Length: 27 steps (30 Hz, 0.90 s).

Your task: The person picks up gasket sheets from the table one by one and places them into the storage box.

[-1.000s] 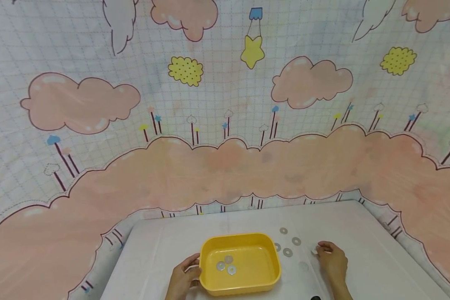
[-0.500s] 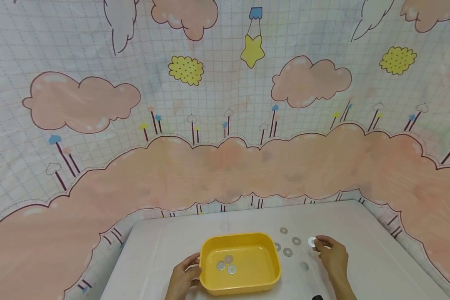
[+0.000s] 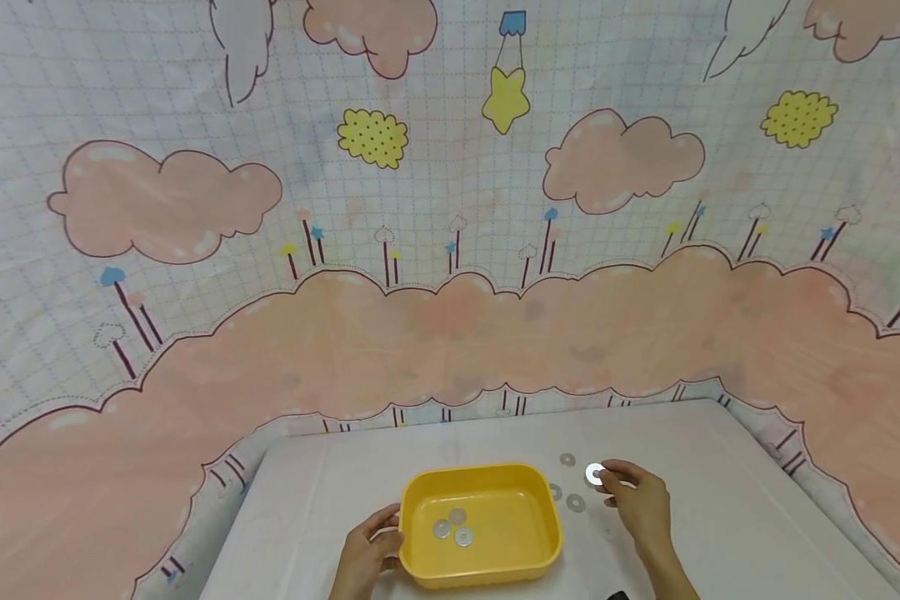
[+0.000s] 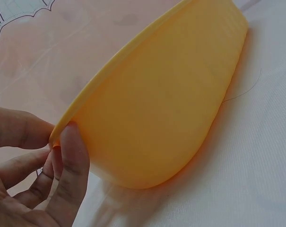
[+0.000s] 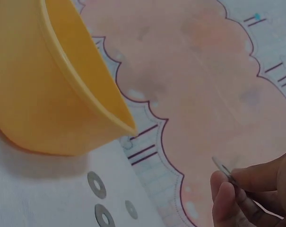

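Note:
A yellow plastic tray (image 3: 510,533) sits on the white-covered table. My left hand (image 3: 367,550) grips its left rim, with thumb and fingers pinching the rim's edge (image 4: 62,130) in the left wrist view. Three flat metal washers lie inside the tray, one of them a shiny washer (image 3: 462,537). To the tray's right, my right hand (image 3: 641,504) pinches another washer (image 3: 594,475) between thumb and fingertips. In the right wrist view that held washer (image 5: 221,167) is seen nearly edge-on, raised off the table.
Loose washers lie between tray and right hand, among them a far washer (image 3: 567,459) and a nearer washer (image 3: 576,502); the tray's rim partly covers another washer (image 3: 556,492). Behind the white table (image 3: 330,467) hangs a cloud-patterned cloth (image 3: 450,333). A dark object (image 3: 618,596) shows at the bottom edge.
My right hand has lifted the washer and carried it left toward the tray, over the loose washers. The left hand and tray stay in place.

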### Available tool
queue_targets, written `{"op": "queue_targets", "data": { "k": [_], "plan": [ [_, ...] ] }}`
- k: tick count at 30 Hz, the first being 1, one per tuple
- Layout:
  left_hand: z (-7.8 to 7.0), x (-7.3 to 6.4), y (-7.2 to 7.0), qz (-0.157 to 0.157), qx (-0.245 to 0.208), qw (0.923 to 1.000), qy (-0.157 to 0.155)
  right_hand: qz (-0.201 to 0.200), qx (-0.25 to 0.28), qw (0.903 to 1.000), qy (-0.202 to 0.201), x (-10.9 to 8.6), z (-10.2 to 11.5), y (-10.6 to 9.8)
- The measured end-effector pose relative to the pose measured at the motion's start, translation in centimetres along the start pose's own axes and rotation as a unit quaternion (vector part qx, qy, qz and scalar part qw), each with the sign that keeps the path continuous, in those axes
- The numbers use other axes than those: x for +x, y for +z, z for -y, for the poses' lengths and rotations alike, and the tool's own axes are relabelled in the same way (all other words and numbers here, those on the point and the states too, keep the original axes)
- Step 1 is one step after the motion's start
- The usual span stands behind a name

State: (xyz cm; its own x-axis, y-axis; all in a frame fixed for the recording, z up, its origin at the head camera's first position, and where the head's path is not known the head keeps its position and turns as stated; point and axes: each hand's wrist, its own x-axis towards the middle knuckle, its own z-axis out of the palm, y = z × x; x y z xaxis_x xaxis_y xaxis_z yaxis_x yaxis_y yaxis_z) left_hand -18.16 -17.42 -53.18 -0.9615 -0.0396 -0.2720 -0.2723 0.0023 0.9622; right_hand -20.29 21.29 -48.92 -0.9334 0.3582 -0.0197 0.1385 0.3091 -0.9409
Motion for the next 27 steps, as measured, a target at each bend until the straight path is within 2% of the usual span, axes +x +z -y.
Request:
{"op": "queue_targets", "data": {
  "k": [5, 13, 27],
  "plan": [
    [-0.1, 0.1, 0.2, -0.005, 0.005, 1.0000, 0.004, 0.013, 0.018, 0.9998, 0.005, -0.3, 0.9, 1.1],
    [0.0, 0.4, 0.4, -0.013, 0.022, 0.9997, 0.002, 0.030, 0.037, 0.9988, -0.010, -0.5, 2.5, 2.6],
    [-0.1, 0.4, 0.1, 0.000, 0.016, 0.9999, 0.005, 0.058, 0.060, 0.9960, -0.033, -1.9, 4.4, 5.1]
  ]
}}
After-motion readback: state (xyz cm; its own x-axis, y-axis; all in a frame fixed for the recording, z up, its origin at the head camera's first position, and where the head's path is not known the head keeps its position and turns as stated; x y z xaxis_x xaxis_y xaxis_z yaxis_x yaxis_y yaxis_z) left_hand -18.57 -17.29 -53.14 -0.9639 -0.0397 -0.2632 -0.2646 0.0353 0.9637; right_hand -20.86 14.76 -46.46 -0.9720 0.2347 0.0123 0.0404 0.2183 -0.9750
